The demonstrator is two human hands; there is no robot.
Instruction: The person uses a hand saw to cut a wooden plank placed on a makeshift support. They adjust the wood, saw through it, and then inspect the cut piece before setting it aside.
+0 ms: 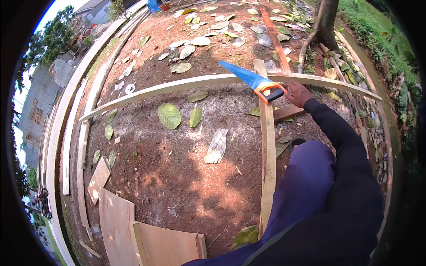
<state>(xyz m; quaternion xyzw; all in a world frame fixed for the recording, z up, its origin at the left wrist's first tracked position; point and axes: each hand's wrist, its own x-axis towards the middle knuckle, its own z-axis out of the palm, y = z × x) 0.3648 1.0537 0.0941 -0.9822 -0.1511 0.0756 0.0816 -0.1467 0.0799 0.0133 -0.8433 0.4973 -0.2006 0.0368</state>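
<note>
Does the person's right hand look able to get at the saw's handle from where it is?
Probably yes: the right hand is right beside the orange-and-black handle of the blue-bladed saw, with nothing visible blocking the way. Whether they already touch is hard to tell.

Right arm (341, 133) stretched forward; right hand (298, 94) low, fingers bent.

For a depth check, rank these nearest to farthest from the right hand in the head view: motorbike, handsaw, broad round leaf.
1. Handsaw: just left of the right hand.
2. Broad round leaf: farther left, lower.
3. Motorbike: far left background.
</note>
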